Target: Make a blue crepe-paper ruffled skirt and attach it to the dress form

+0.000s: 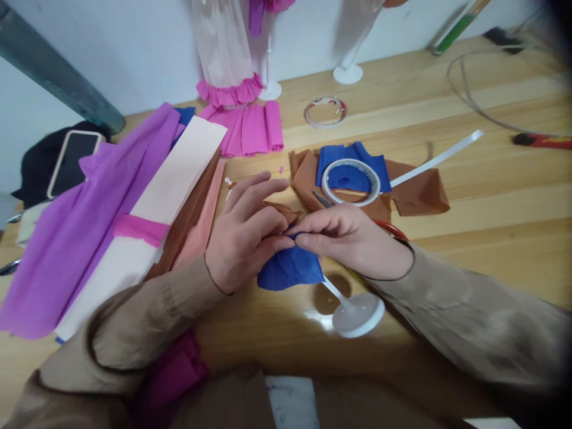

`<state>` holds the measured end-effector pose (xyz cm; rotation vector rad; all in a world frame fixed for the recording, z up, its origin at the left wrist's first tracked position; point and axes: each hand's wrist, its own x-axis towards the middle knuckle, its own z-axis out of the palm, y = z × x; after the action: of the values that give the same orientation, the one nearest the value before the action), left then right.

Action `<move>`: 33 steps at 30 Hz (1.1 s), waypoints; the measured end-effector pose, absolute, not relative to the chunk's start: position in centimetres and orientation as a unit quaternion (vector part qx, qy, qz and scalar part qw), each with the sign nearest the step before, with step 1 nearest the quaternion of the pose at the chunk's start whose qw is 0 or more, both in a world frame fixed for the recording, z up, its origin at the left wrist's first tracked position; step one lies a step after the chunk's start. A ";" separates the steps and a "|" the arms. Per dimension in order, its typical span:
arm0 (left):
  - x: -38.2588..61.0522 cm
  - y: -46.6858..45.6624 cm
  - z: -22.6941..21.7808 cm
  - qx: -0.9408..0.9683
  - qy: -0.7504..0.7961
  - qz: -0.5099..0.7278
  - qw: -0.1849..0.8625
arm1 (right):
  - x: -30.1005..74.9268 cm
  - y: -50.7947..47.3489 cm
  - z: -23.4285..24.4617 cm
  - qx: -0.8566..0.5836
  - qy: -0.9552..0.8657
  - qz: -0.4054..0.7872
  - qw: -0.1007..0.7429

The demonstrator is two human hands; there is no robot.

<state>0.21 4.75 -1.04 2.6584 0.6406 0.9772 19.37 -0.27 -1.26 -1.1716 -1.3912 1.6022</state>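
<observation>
Both hands meet over a piece of blue crepe paper (289,267) wrapped around a white stand whose round base (358,314) tilts toward me. My left hand (243,235) pinches the paper's upper edge between thumb and forefinger, its other fingers raised. Thumb and forefinger of my right hand (346,235) pinch the same edge just beside it. Brown paper (282,210) shows behind the fingers, and the top of the stand is hidden by them. Past my right hand, a roll of white tape (351,182) lies on folded blue paper (330,156) and brown paper (420,187).
Purple paper (111,190), a white paper strip (179,173) and a phone (75,161) lie at left. Pink pleated paper (250,131), a second tape roll (326,112) and white stands (347,74) are at the back. A cable (473,101) and a red-handled tool (545,142) are at right.
</observation>
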 end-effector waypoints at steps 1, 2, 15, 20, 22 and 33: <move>0.2 4.8 -1.1 0.912 0.214 0.335 0.099 | 19.3 -0.3 -1.2 -0.459 -0.542 0.609 0.352; 0.2 4.8 -1.3 0.914 0.209 0.337 0.081 | 19.2 -0.3 -1.1 -0.464 -0.549 0.600 0.351; 0.3 4.4 -2.1 0.914 0.166 0.369 -0.021 | 18.7 -0.6 -0.9 -0.514 -0.613 0.492 0.344; 0.2 4.5 -2.1 0.913 0.164 0.372 -0.024 | 18.9 -0.5 -0.7 -0.491 -0.589 0.538 0.350; 0.1 4.5 -2.0 0.911 0.169 0.377 -0.010 | 19.0 -0.5 -0.5 -0.474 -0.556 0.588 0.347; -0.1 4.4 -1.8 0.905 0.167 0.392 -0.009 | 19.3 -0.8 -0.9 -0.498 -0.441 0.617 0.421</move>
<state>-0.06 4.41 -1.76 2.8581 0.5287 1.2367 19.28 -0.77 -0.88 -1.2477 -1.1053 1.5451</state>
